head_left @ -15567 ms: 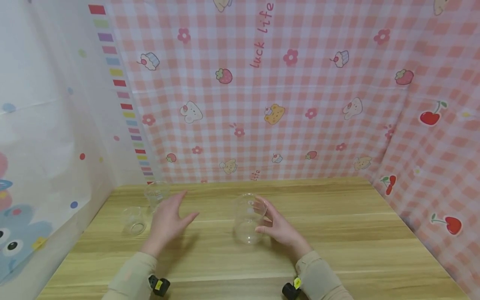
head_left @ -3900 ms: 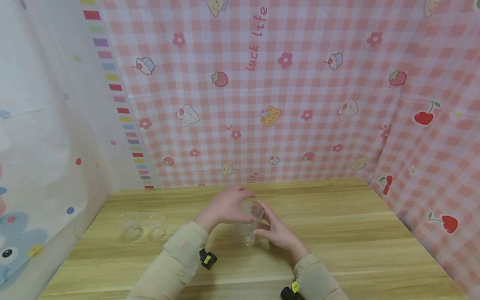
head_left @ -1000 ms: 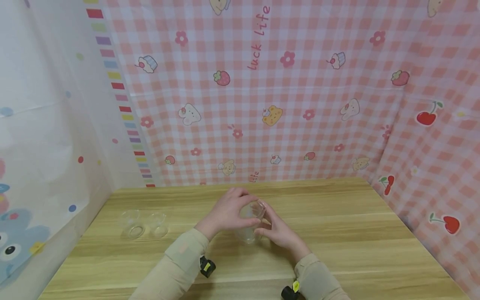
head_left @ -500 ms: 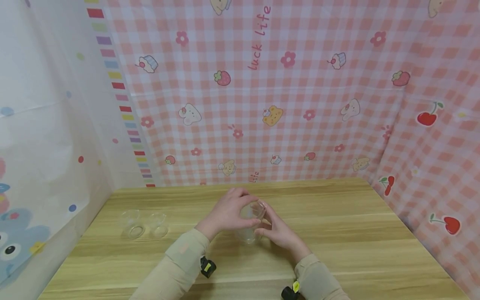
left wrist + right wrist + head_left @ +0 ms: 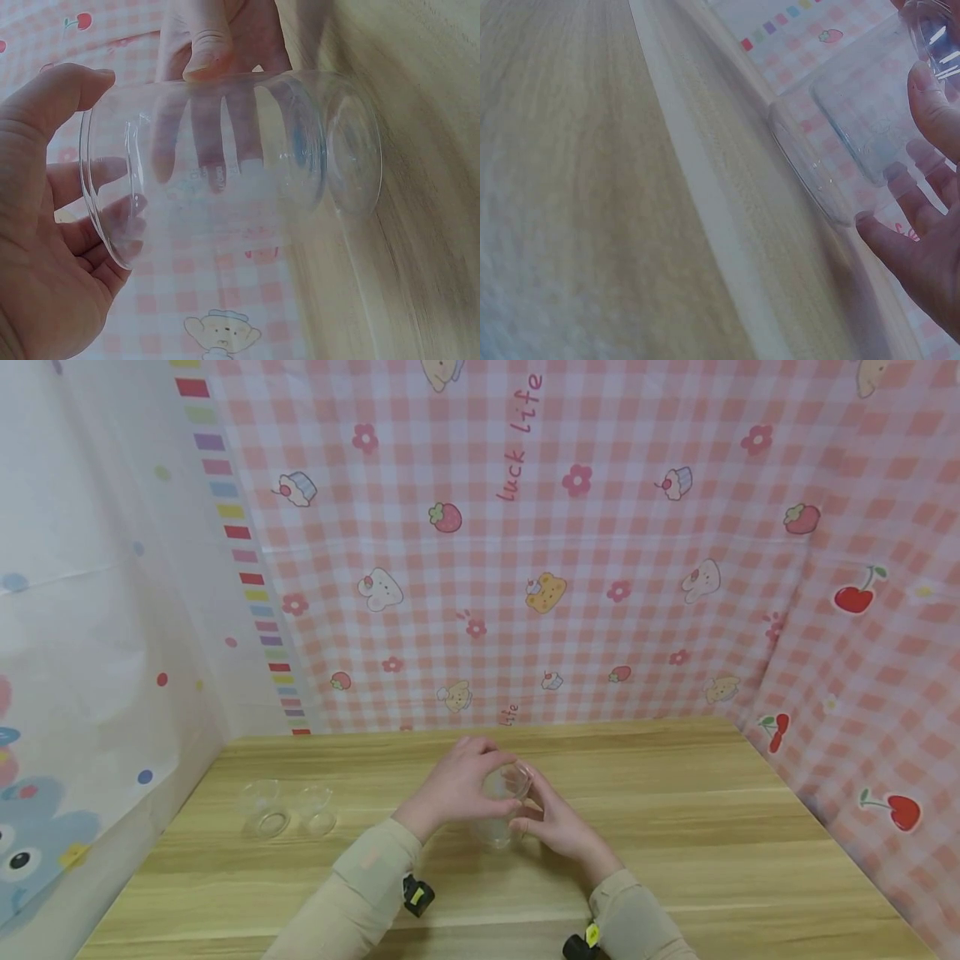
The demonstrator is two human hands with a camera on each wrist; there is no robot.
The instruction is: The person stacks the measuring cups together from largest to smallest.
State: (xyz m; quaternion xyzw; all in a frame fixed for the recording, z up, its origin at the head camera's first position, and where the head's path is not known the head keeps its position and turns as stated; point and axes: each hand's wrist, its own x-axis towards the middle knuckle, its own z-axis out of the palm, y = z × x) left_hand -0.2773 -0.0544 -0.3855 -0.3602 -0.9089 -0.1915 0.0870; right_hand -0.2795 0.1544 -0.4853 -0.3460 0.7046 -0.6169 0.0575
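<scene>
A large clear glass beaker stands upright on the table in front of me, with a smaller clear beaker nested inside it. From above, my left hand grips the glass at the top, its thumb and fingers round the rim. Which of the two rims it holds is hard to tell through the clear glass. Thumb and fingers of my right hand hold the large beaker's side; in the right wrist view this hand shows at the right edge.
Two more clear glass beakers, one larger and one smaller, stand side by side at the left of the wooden table. A pink checked cloth hangs behind; a white printed cloth hangs on the left.
Since the earliest frame, my left hand has moved right from the beakers at the left to the large beaker, which now has a smaller one inside. Over the last second hardly anything moves.
</scene>
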